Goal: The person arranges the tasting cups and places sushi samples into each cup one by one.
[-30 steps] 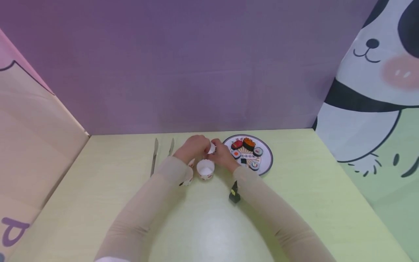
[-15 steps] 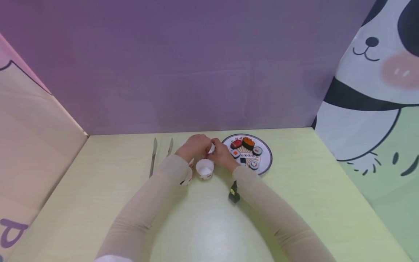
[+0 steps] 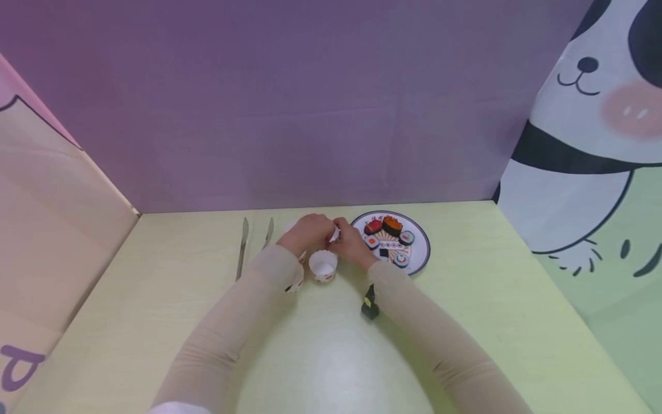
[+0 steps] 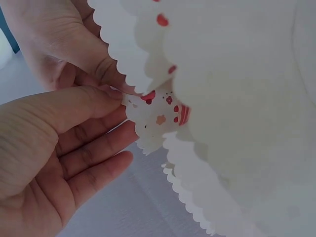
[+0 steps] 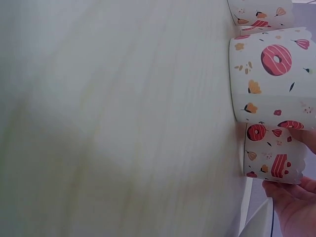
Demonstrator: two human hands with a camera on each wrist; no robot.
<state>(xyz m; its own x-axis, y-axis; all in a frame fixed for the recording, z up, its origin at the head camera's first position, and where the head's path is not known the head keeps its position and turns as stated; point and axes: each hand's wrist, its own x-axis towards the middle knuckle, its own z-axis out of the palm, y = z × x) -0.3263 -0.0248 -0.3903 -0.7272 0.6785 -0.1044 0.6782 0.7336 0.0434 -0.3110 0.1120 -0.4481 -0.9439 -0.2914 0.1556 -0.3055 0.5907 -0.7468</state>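
My left hand (image 3: 310, 231) and right hand (image 3: 350, 246) meet over a white paper baking cup (image 3: 336, 233) at the far side of the table. In the left wrist view my left hand (image 4: 64, 143) pinches the cup's scalloped rim (image 4: 159, 117) between thumb and fingers, with the right hand's fingertips beside it. From the right wrist view, my right hand (image 5: 296, 207) holds the side of this dessert-printed cup (image 5: 271, 153). Just in front stands another baking cup (image 3: 323, 267). More cups (image 3: 296, 280) are partly hidden under my left wrist.
A round plate (image 3: 423, 253) with several sushi pieces lies to the right of my right hand. One dark green and black piece (image 3: 370, 306) lies by my right sleeve. On the left are two knives, one longer (image 3: 242, 248) and one partly covered (image 3: 269, 231).
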